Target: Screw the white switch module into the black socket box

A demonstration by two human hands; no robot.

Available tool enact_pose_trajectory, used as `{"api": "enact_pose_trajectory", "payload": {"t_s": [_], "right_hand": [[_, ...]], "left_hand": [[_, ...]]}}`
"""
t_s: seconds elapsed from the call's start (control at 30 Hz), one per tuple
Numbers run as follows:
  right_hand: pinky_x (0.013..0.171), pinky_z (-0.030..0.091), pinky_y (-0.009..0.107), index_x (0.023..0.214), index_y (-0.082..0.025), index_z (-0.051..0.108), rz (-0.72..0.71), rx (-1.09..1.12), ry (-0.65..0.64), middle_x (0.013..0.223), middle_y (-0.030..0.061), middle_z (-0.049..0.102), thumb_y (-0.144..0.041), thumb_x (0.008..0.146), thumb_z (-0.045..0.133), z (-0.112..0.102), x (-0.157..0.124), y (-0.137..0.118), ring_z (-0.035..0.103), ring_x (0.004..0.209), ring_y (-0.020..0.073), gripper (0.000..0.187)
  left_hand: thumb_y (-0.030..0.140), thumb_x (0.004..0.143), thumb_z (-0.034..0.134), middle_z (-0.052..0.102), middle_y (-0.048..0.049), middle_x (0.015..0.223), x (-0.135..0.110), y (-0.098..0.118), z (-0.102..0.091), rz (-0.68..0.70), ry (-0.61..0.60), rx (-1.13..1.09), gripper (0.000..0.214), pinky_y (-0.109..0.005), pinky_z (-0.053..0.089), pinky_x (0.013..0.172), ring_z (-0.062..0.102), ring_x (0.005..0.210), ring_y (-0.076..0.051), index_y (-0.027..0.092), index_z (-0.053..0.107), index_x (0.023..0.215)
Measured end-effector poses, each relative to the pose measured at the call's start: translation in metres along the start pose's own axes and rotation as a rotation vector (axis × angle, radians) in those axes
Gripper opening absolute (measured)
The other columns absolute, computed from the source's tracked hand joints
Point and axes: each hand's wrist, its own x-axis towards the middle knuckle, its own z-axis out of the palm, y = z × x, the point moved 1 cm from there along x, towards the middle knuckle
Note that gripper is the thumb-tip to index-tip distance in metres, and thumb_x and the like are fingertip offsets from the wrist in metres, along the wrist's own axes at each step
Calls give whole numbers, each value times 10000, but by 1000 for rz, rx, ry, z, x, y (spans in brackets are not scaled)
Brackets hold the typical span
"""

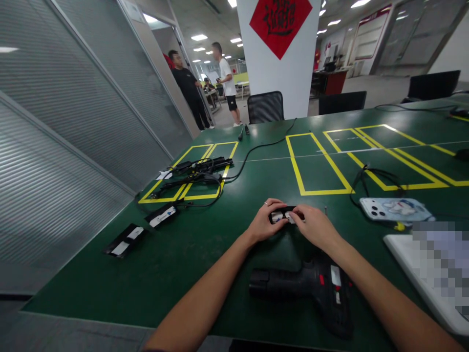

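Observation:
Both hands meet over a small black flat piece with white labels, low on the green table. My left hand grips its left end, thumb in front and fingers behind. At the other end, my right hand pinches a white patch or label on the piece; the fingertips partly hide it. A black cordless drill lies on its side just below the hands, partly under my right forearm. Two similar black pieces with white labels, one farther and one nearer, lie to the left.
A tangle of black cables and power strips covers the yellow-taped boxes at left. A phone, a cable loop and a white device lie at right. Two people stand beyond the table near a mesh chair.

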Motion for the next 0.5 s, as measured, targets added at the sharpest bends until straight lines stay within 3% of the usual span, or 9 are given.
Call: {"api": "enact_pose_trajectory", "payload": {"t_s": [0.5], "right_hand": [[740,412,279,886,-184,647,28,45,-33,855,69,647,-347,872,423,-2,0,-2,595,805,178,278]], "left_hand": [[304,843,536,548,-92,1203,-2,0,0,14,37,12,326,-474,481,818,564,1006,-246,188,524,1147]]}}
